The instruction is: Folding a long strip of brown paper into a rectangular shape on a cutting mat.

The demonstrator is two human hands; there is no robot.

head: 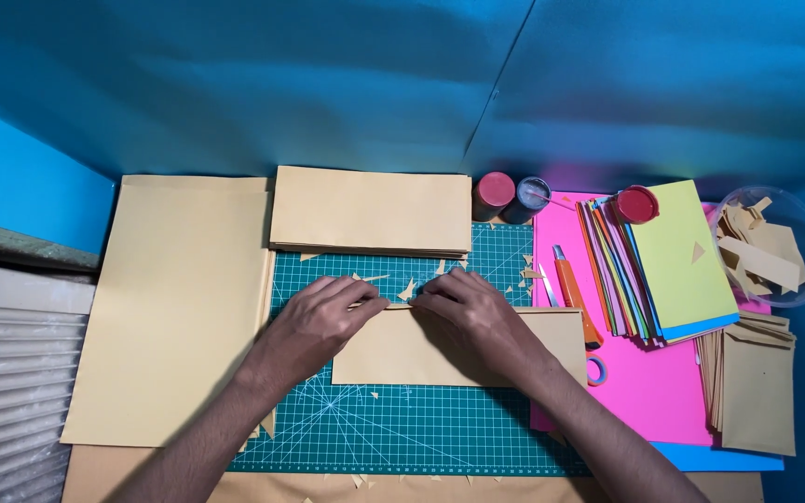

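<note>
Looking down through the head camera, I see both hands meeting at the top edge of a tan paper piece (440, 349) that lies flat on the green cutting mat (402, 428). My left hand (314, 321) has its fingers curled, the tips pinching that upper edge near its left end. My right hand (477, 317) is bent the same way, fingertips pressed on the same edge just beside the left ones, the palm covering part of the sheet. Neither hand is spread wide; both are partly closed on the paper's rim.

Small tan offcuts (409, 291) lie scattered on the mat just above the fingers. Behind them rests a stack of tan folded sheets (370, 210), and to the left a large tan sheet (179, 298) overlaps the mat's edge. To the right, an orange utility knife (572, 293) lies on a pink sheet (654, 387), near a fanned pile of coloured paper (673, 261) with a red lid (636, 204) on top. Two small jars (511, 196) stand at the mat's far corner. A clear bowl of tan scraps (768, 244) sits at the far right, with a pile of tan envelopes (755, 382) below it.
</note>
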